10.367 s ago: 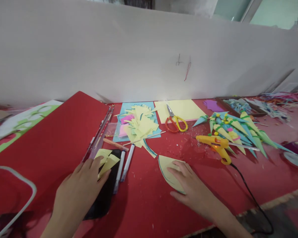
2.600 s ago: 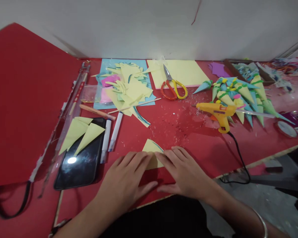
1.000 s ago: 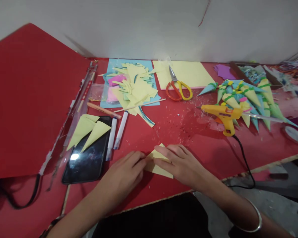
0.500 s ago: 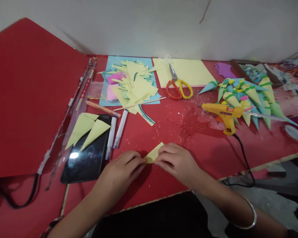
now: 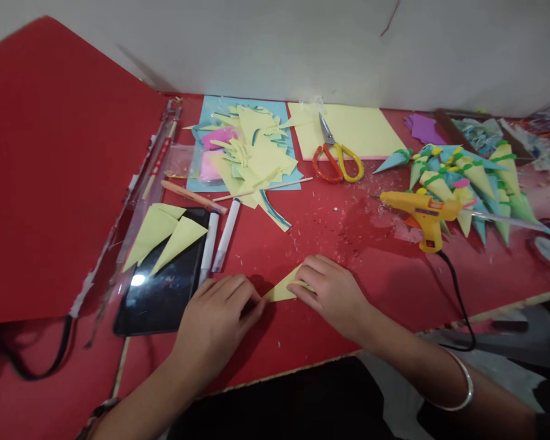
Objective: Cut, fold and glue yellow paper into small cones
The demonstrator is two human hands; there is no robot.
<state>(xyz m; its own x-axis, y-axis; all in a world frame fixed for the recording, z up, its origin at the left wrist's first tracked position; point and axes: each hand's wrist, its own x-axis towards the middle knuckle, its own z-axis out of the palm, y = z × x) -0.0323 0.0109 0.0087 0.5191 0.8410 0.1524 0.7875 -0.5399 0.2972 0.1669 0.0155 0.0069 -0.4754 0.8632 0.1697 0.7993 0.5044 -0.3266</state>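
A small pale yellow paper piece (image 5: 283,288) lies low over the red tabletop between my hands, narrowing to a point on the left. My left hand (image 5: 222,318) pinches that pointed tip with thumb and forefinger. At the wider end, my right hand (image 5: 332,296) has its fingers curled over the paper, and an edge of it shows between thumb and fingers. Part of the paper is hidden under the right fingers. Left of my hands, yellow paper triangles (image 5: 178,241) rest on a black phone (image 5: 160,305), with two white markers (image 5: 227,235) beside it.
Scissors (image 5: 337,162) with red and yellow handles lie partly on a yellow sheet (image 5: 371,131). Paper scraps (image 5: 266,153) are heaped on a blue sheet. On the right, a yellow glue gun (image 5: 421,211) with a black cord lies before several finished paper cones (image 5: 476,174).
My right fingers have curled further over the wide end of the paper, and more of its left part shows. The view has shifted slightly, so the table items appear a little to the right.
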